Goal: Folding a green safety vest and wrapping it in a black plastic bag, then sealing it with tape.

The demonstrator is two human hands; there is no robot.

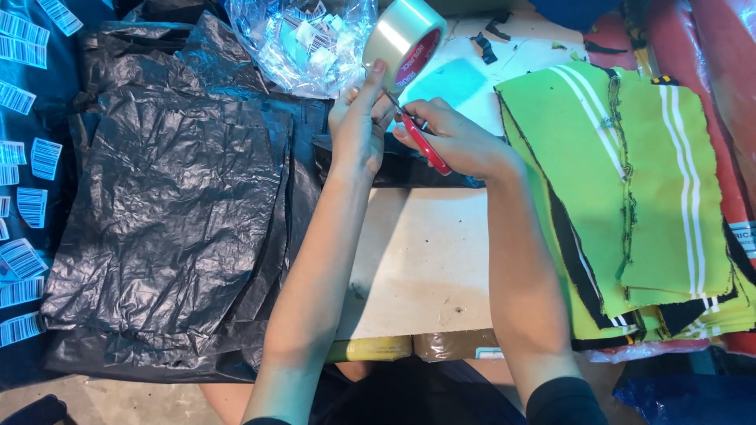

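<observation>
My left hand (356,126) holds up a roll of clear packing tape (403,41) with a red core, thumb on the roll's edge. My right hand (453,138) grips small red-handled scissors (421,142), whose blades point up toward the tape just below the roll. Both hands hover over a dark folded piece (398,169) lying at the back of a pale tabletop (417,260).
A stack of black plastic bags (173,212) fills the left. Barcode stickers (24,197) line the far left edge. A clear bag of labels (303,39) lies at the back. A pile of lime-green fabric pieces with white stripes (638,197) sits right.
</observation>
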